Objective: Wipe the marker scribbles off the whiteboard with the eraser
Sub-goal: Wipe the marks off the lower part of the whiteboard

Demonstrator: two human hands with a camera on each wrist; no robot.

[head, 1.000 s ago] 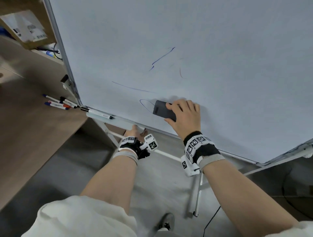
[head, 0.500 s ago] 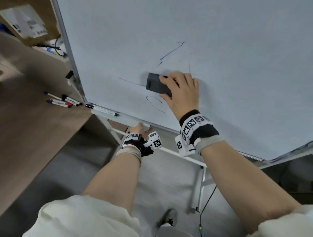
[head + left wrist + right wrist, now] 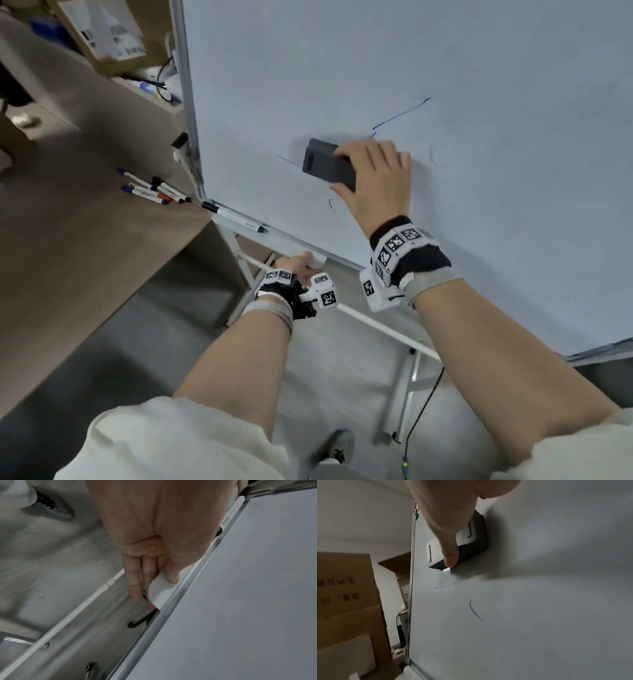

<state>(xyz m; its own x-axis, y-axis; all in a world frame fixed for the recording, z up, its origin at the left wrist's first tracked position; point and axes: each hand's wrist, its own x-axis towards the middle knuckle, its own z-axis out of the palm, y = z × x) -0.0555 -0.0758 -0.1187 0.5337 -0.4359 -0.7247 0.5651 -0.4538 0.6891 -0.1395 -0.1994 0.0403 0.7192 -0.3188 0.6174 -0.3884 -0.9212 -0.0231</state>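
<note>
The whiteboard [image 3: 445, 68] fills the upper right of the head view. My right hand [image 3: 373, 178] grips the dark grey eraser [image 3: 327, 166] and presses it flat on the board. Blue marker lines remain: a long stroke [image 3: 400, 113] above the hand, a short line [image 3: 287, 160] left of the eraser, a small curve [image 3: 331, 205] below it and a faint arc [image 3: 433, 156] to the right. In the right wrist view the thumb [image 3: 450, 553] lies over the eraser [image 3: 471, 536]. My left hand [image 3: 298, 265] grips the end of the white marker tray [image 3: 161, 592] under the board.
A black-capped marker [image 3: 236, 217] lies in the tray. Several markers [image 3: 154, 190] lie on the brown table [image 3: 68, 257] to the left. Cardboard boxes [image 3: 102, 31] stand behind it. The board's white stand legs [image 3: 407, 383] and a cable [image 3: 421, 411] are on the grey floor.
My right hand has slid the eraser left and a little down over the board. The oval scribble below is now mostly gone. The left hand stays on the tray.
</note>
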